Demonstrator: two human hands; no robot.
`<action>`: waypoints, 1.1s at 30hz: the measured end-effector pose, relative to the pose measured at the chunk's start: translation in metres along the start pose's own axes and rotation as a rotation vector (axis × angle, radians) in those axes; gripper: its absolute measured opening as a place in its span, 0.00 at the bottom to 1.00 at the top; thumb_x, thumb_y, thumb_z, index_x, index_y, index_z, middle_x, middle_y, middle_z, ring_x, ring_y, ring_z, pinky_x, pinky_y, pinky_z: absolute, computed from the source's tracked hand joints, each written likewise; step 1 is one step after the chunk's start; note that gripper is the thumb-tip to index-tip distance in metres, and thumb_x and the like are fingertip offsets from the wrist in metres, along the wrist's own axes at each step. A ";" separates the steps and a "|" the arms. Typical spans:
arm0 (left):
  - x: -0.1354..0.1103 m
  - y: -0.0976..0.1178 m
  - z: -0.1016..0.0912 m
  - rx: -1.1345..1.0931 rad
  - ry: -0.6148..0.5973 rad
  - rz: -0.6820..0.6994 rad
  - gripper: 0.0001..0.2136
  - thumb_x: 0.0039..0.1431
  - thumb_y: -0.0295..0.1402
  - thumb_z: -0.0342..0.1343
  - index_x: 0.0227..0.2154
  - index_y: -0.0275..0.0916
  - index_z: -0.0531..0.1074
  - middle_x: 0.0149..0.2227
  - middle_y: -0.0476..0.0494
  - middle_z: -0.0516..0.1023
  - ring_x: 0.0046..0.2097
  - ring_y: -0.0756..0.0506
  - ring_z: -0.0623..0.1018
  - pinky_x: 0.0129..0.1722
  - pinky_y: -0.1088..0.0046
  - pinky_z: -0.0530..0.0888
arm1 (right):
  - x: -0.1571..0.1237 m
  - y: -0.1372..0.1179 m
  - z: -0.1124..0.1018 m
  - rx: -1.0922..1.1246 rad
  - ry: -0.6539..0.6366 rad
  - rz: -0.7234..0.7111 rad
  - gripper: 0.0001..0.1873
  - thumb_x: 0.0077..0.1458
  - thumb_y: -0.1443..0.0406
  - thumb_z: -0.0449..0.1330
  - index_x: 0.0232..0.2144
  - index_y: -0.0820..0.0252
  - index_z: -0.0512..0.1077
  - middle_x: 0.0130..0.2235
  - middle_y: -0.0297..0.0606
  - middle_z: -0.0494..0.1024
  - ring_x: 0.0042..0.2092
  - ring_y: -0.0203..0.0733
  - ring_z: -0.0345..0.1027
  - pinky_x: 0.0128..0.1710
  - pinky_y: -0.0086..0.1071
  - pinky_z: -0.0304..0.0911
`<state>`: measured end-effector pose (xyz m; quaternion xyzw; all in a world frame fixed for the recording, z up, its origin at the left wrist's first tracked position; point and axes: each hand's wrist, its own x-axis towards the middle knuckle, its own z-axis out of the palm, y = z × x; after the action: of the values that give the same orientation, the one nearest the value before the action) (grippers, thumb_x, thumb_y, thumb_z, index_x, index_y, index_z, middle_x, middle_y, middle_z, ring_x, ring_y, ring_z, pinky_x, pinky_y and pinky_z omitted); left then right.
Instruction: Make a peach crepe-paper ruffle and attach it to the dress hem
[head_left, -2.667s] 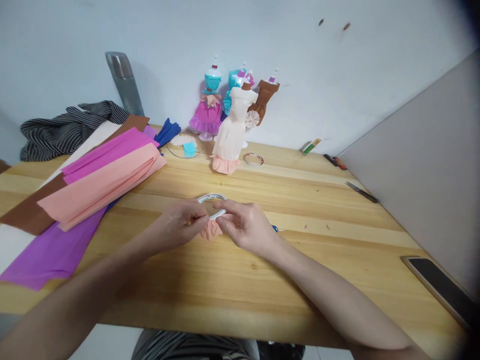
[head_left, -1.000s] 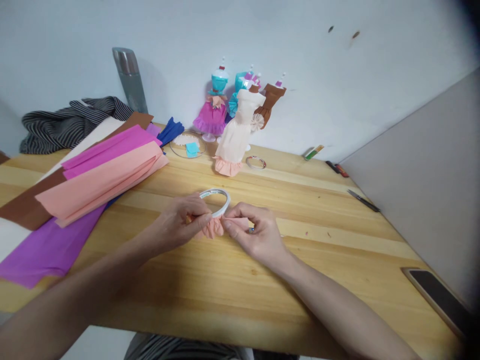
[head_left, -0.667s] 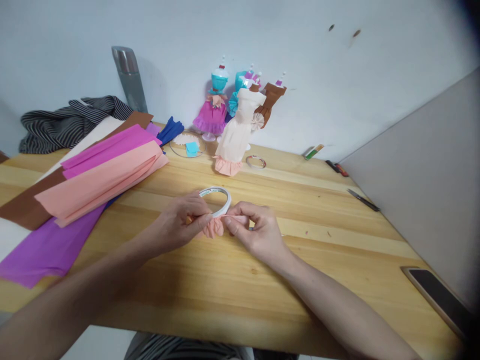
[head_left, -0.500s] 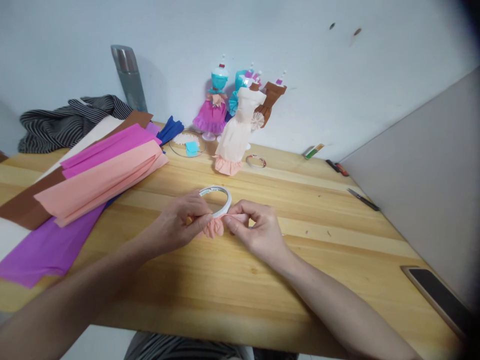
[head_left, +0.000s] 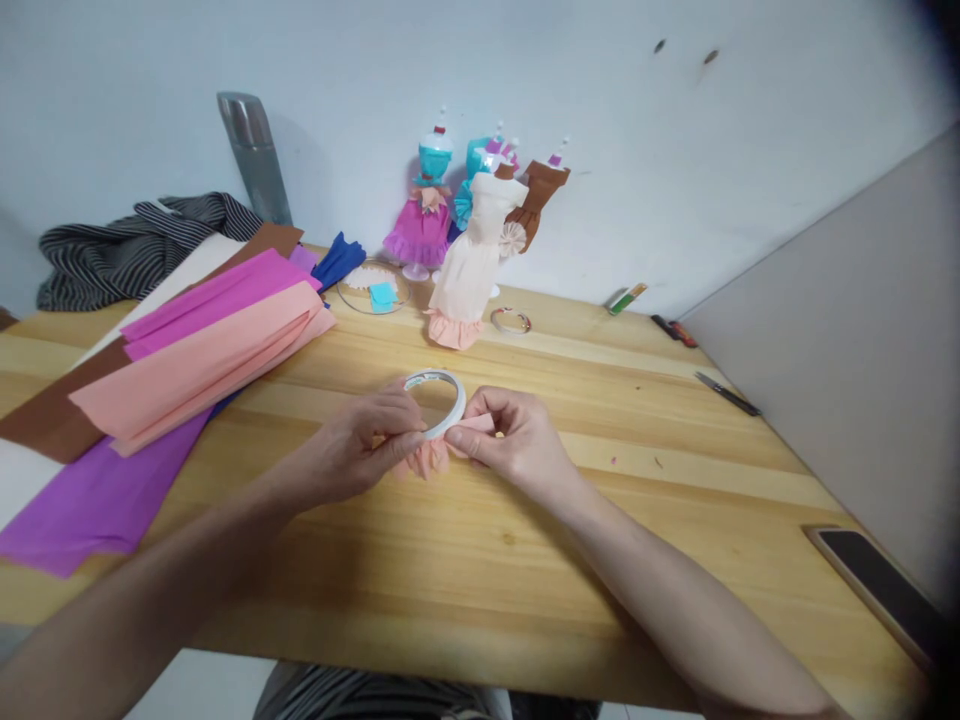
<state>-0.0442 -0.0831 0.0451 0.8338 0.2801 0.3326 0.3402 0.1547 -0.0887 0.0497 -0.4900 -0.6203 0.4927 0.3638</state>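
Observation:
Above the wooden table, my left hand (head_left: 379,435) is closed on the left side of a roll of white tape (head_left: 456,408). A gathered strip of peach crepe paper (head_left: 429,460) hangs in small ruffles below the roll's near edge. My right hand (head_left: 517,440) pinches the strip at the roll's right side, and a flat end of the peach paper sticks out past its thumb. The fingertips hide where paper and tape meet. Behind the hands stands a small dress form in a cream paper dress (head_left: 469,265) with a peach ruffled hem.
Crepe paper sheets (head_left: 202,360) in several colours lie at left, near a striped cloth (head_left: 142,245) and a bottle (head_left: 259,165). More dressed forms (head_left: 420,220) stand by the wall. A wire ring (head_left: 511,320), a cutter knife (head_left: 727,393) and a phone (head_left: 874,590) lie rightward.
My right thumb and fingers have shifted on the peach strip, and its flat end now shows more beyond them. The tape roll has tilted and moved slightly right.

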 end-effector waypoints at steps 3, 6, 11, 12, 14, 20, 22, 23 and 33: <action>0.000 0.000 -0.003 -0.037 0.017 0.002 0.15 0.62 0.32 0.48 0.19 0.37 0.65 0.23 0.48 0.70 0.31 0.49 0.70 0.50 0.67 0.66 | -0.002 -0.004 -0.006 0.091 -0.058 -0.016 0.14 0.44 0.57 0.63 0.23 0.61 0.67 0.18 0.30 0.67 0.20 0.30 0.59 0.20 0.26 0.56; 0.000 0.000 -0.004 -0.055 0.023 -0.006 0.15 0.62 0.32 0.48 0.19 0.36 0.68 0.24 0.47 0.72 0.32 0.49 0.72 0.52 0.66 0.65 | -0.004 -0.006 -0.009 0.057 -0.016 -0.066 0.12 0.45 0.58 0.62 0.23 0.62 0.68 0.19 0.31 0.68 0.21 0.30 0.59 0.21 0.26 0.57; 0.000 -0.002 -0.004 -0.080 0.006 -0.001 0.15 0.62 0.32 0.48 0.20 0.37 0.70 0.25 0.48 0.74 0.32 0.50 0.72 0.55 0.65 0.63 | -0.007 -0.008 -0.005 -0.132 0.064 -0.185 0.08 0.47 0.62 0.60 0.22 0.62 0.69 0.21 0.33 0.71 0.22 0.31 0.60 0.23 0.27 0.56; 0.001 -0.002 -0.004 -0.082 0.003 0.002 0.15 0.62 0.32 0.49 0.21 0.37 0.71 0.25 0.48 0.75 0.32 0.50 0.72 0.56 0.64 0.62 | -0.008 -0.008 -0.004 -0.162 0.073 -0.211 0.08 0.47 0.62 0.60 0.22 0.62 0.69 0.21 0.33 0.71 0.22 0.31 0.60 0.23 0.27 0.57; 0.001 -0.003 -0.003 -0.077 0.004 0.001 0.15 0.62 0.32 0.48 0.21 0.37 0.71 0.26 0.48 0.76 0.32 0.50 0.73 0.57 0.64 0.61 | -0.011 -0.010 -0.002 -0.212 0.072 -0.258 0.08 0.49 0.64 0.59 0.21 0.61 0.70 0.21 0.33 0.72 0.23 0.32 0.61 0.24 0.27 0.58; -0.001 -0.003 -0.002 -0.073 0.005 0.001 0.13 0.62 0.31 0.49 0.23 0.38 0.73 0.27 0.48 0.78 0.34 0.50 0.74 0.59 0.63 0.59 | -0.014 -0.009 0.001 -0.240 0.019 -0.326 0.07 0.51 0.66 0.58 0.22 0.61 0.71 0.20 0.32 0.72 0.23 0.31 0.62 0.24 0.26 0.59; 0.000 -0.003 -0.002 -0.069 -0.003 0.008 0.13 0.62 0.31 0.49 0.23 0.38 0.73 0.27 0.49 0.77 0.33 0.50 0.74 0.59 0.64 0.60 | -0.013 -0.007 0.001 -0.231 0.045 -0.310 0.07 0.50 0.66 0.59 0.23 0.61 0.70 0.20 0.32 0.72 0.22 0.31 0.62 0.23 0.27 0.58; 0.000 -0.002 -0.003 -0.066 -0.009 0.009 0.14 0.62 0.31 0.49 0.23 0.38 0.72 0.26 0.49 0.76 0.33 0.50 0.73 0.58 0.65 0.60 | -0.012 -0.006 0.001 -0.225 0.061 -0.301 0.06 0.50 0.66 0.59 0.23 0.61 0.70 0.20 0.32 0.71 0.22 0.31 0.62 0.23 0.27 0.58; 0.000 0.004 -0.001 -0.073 -0.041 0.045 0.15 0.63 0.31 0.46 0.22 0.37 0.71 0.26 0.47 0.75 0.33 0.50 0.73 0.56 0.65 0.62 | -0.007 -0.004 0.002 -0.097 0.075 -0.143 0.12 0.45 0.62 0.63 0.20 0.60 0.63 0.18 0.29 0.68 0.20 0.30 0.60 0.20 0.25 0.55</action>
<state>-0.0439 -0.0849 0.0483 0.8336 0.2417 0.3331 0.3685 0.1533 -0.0962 0.0537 -0.4798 -0.6626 0.4162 0.3970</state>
